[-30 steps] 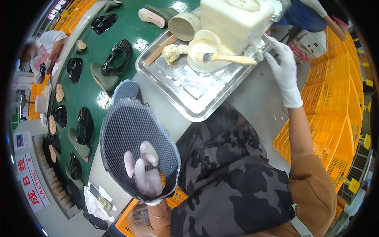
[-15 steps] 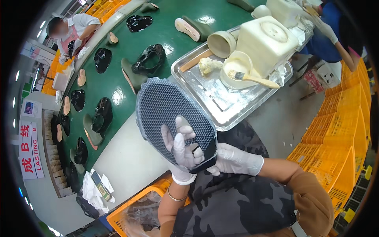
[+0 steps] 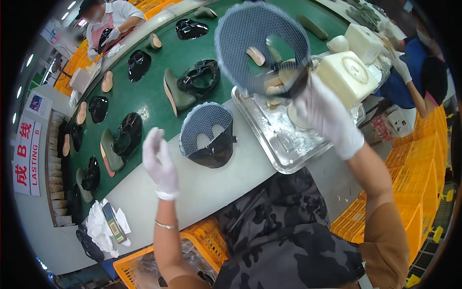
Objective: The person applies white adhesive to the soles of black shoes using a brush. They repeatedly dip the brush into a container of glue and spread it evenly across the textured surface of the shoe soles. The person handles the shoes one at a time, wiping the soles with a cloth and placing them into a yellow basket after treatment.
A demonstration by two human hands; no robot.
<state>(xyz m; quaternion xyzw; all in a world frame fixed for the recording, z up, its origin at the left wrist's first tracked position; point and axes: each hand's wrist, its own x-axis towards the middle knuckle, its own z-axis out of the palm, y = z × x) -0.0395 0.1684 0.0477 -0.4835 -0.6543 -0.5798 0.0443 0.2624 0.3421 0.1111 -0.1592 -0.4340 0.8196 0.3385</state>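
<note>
My right hand (image 3: 327, 113), white-gloved and blurred by motion, grips a shoe upper (image 3: 236, 48) by its black edge. This upper is raised over the tray, its dark mesh lining facing me and a hole showing through. On the pale ledge sits another upper (image 3: 214, 153), glossy black outside with grey mesh inside. To its left my left hand (image 3: 160, 164), also gloved, is held up with fingers extended and nothing in them. Beyond the ledge, a green shoe last (image 3: 180, 98) lies beside a glossy black upper (image 3: 204, 79).
A metal tray (image 3: 276, 161) bears pots and a cream container (image 3: 349, 77). More lasts and black uppers lie on the green belt (image 3: 159, 101). Orange crates (image 3: 404, 192) stand at right. White cloths (image 3: 101, 226) rest at lower left. Co-workers sit at far left and upper right.
Both hands were on an upper in front of me. Now one upper sits on the ledge, my right hand holds one farther up, and my left hand is empty, farther left.
</note>
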